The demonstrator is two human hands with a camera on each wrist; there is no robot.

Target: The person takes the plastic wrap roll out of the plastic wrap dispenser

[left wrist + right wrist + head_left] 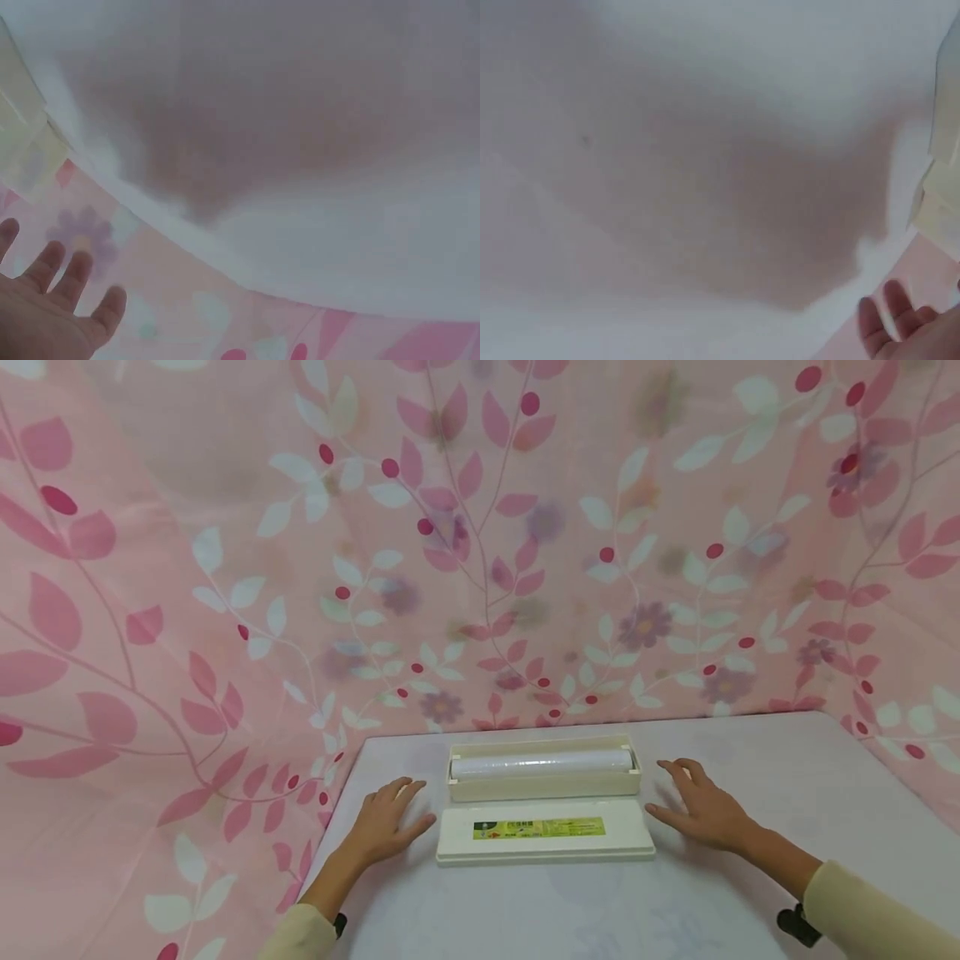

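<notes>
A long cream box [543,788] stands lidless on the white tabletop, with a roll of plastic wrap [542,764] lying inside it. In front of the box lies its cream lid [543,850], flat, bearing a green and yellow label. To the left of both, my left hand [384,827] hovers with fingers spread, holding nothing. My right hand [701,810] is likewise spread beside the box's right end, apart from box and lid. Spread fingers also show for the left hand [45,315] and the right hand [915,334] in the wrist views.
The white tabletop [525,910] ends at a back edge just behind the box. Pink curtains [480,568] with leaf and flower prints hang behind it and along both sides. Dark wrist straps [799,927] show at the cream sleeves.
</notes>
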